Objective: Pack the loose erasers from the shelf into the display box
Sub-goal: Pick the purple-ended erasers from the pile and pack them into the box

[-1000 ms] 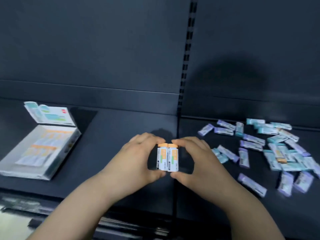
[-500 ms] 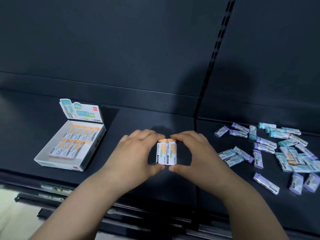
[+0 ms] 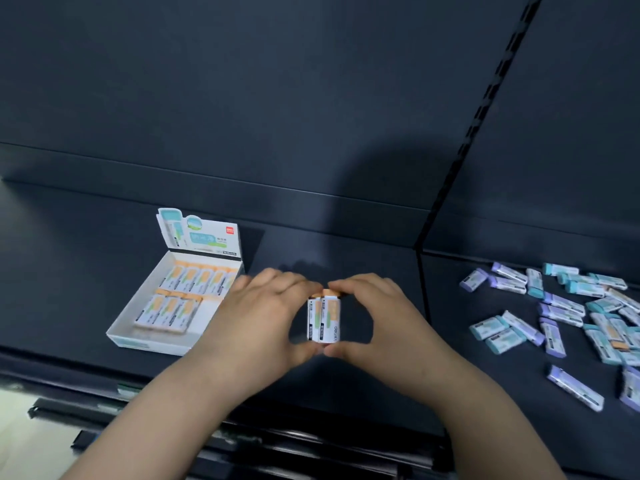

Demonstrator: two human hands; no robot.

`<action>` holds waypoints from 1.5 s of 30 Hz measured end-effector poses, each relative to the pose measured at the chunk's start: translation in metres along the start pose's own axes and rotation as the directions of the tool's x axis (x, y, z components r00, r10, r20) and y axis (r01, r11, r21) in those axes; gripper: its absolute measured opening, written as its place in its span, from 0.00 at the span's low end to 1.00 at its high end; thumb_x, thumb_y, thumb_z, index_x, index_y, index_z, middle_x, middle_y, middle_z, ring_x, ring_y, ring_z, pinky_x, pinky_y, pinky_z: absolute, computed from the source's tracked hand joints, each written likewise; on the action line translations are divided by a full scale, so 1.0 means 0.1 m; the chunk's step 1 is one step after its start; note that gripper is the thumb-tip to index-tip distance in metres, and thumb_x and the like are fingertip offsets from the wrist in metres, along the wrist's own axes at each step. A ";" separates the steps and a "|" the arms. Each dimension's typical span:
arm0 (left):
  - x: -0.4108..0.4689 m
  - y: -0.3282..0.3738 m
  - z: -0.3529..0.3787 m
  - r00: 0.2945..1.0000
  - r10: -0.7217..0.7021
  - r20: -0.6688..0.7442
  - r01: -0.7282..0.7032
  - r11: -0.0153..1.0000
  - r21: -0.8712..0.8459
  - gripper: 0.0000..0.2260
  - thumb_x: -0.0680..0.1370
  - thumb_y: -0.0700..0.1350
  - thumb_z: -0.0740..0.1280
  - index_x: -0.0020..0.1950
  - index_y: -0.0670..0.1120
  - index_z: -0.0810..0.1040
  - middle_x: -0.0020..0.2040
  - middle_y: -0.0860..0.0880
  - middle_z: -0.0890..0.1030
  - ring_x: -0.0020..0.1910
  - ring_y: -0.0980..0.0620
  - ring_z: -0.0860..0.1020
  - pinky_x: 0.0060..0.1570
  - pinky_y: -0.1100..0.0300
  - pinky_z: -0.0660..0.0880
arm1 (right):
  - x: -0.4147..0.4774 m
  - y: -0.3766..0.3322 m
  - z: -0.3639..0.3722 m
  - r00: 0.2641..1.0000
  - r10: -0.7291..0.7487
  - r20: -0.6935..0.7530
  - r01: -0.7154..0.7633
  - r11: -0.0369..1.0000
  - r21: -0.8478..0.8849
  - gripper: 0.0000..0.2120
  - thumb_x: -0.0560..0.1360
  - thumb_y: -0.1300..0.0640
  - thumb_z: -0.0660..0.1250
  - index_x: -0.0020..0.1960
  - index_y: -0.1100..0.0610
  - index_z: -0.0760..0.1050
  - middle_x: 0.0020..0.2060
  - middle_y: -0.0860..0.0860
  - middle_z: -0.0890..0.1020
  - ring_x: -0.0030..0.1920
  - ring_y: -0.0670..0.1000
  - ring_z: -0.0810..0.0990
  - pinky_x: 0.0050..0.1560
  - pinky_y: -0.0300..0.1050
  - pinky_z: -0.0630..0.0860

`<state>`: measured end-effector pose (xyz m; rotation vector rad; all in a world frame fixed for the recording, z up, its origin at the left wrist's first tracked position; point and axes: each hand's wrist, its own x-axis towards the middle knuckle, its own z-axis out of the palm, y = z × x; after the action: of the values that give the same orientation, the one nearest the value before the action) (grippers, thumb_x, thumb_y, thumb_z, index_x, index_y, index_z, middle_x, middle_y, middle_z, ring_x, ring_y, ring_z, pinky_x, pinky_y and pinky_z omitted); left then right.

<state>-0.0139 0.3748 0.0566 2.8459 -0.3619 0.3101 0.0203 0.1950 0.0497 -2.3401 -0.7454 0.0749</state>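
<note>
Left hand [image 3: 263, 317] and right hand [image 3: 377, 320] pinching 2 orange erasers [image 3: 323, 318] upright together, beside display box [image 3: 145, 341]; loose erasers [image 3: 568, 317] scattered well right.

One head-worn view here, close in, looking forward and down onto the dark shelf [image 3: 346, 244] from just above the forearms.
</note>
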 end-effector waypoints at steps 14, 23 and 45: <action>-0.13 -1.93 -0.24 0.988 0.062 0.142 -0.068 0.997 0.036 0.29 0.69 0.62 0.65 0.68 0.60 0.64 0.65 0.63 0.69 0.65 0.58 0.64 0.57 0.60 0.59 | 0.78 -0.84 1.04 0.984 0.127 -0.125 -0.145 0.979 -0.145 0.31 0.68 0.46 0.69 0.68 0.42 0.62 0.59 0.35 0.66 0.60 0.37 0.61 0.60 0.32 0.59; -0.10 -1.90 0.07 0.961 0.152 0.230 -0.148 0.988 -0.034 0.29 0.66 0.69 0.62 0.64 0.59 0.68 0.60 0.60 0.71 0.61 0.57 0.64 0.49 0.59 0.57 | 0.93 -1.02 1.31 0.962 0.263 -0.075 -0.271 0.881 -0.387 0.29 0.67 0.45 0.68 0.67 0.42 0.65 0.57 0.43 0.65 0.58 0.47 0.61 0.56 0.38 0.60; -0.14 -1.81 0.18 0.934 0.173 0.313 -0.189 0.982 0.020 0.27 0.74 0.58 0.63 0.70 0.50 0.65 0.65 0.51 0.64 0.65 0.50 0.62 0.61 0.56 0.58 | 0.99 -1.16 1.43 0.905 0.425 -0.009 -0.347 0.728 -0.591 0.21 0.71 0.48 0.67 0.63 0.49 0.71 0.56 0.50 0.66 0.60 0.53 0.62 0.56 0.44 0.62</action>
<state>0.0250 0.5423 -0.0040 2.9159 -0.6901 -0.1021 0.0106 0.4023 0.0249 -3.0886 -0.3377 0.2075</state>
